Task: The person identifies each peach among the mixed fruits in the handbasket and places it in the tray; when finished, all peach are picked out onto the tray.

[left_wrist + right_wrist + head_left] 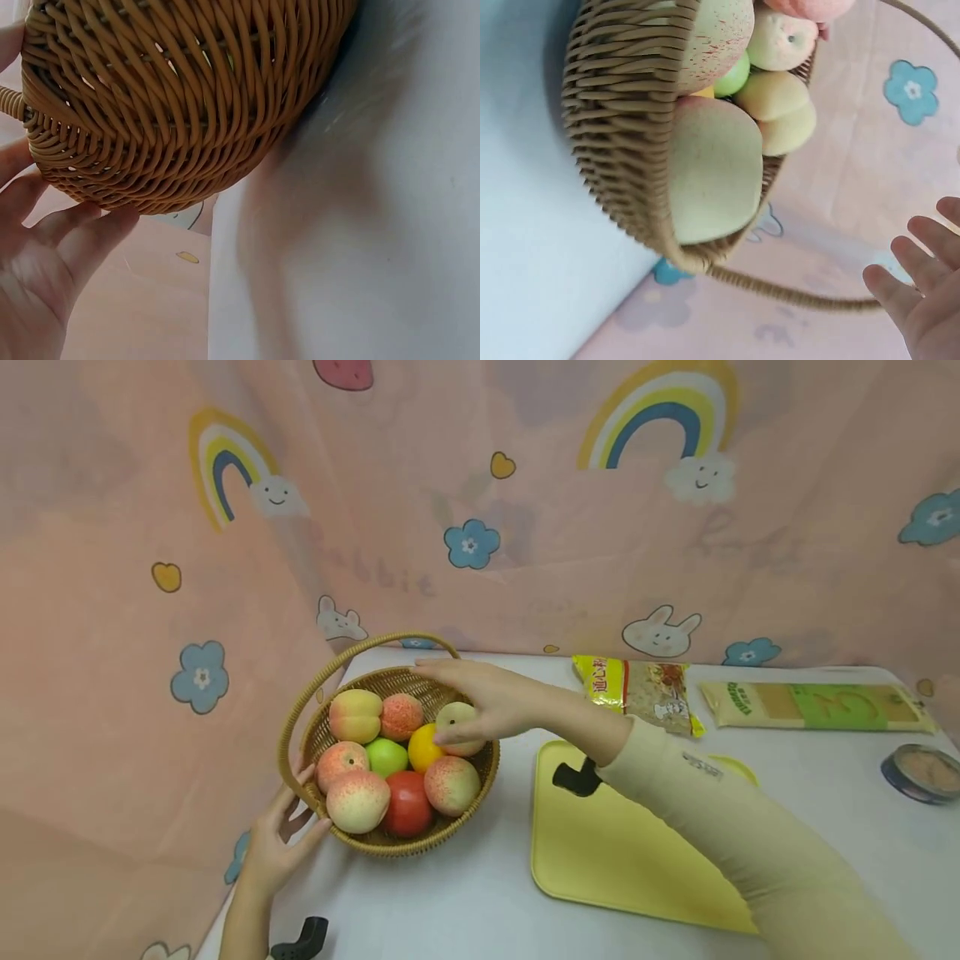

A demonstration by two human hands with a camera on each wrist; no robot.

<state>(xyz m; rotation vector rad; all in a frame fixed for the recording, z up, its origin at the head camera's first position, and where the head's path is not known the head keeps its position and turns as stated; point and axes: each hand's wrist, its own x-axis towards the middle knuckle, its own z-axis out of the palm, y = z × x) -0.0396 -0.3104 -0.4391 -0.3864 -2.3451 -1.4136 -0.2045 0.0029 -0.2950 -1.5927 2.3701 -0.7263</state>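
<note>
A brown wicker basket (401, 850) holds several fruits, among them a red round fruit (408, 804), a green one (387, 758), an orange one (425, 747) and peaches (357, 802). At the basket's left side is my left hand (273, 843); its spread fingers (90, 236) touch the outer weave near the handle's foot. My right hand (487, 697) hovers over the basket's right back part with straight fingers, holding nothing. In the right wrist view, that hand (930, 292) appears apart from the fruit, beside the arched handle (795, 296).
A yellow tray (600, 860) lies right of the basket, partly under my right sleeve. Behind it are a yellow pasta bag (663, 693) and a long noodle pack (825, 706). A round tin (922, 772) sits far right. Patterned cloth (480, 602) hangs behind the white table.
</note>
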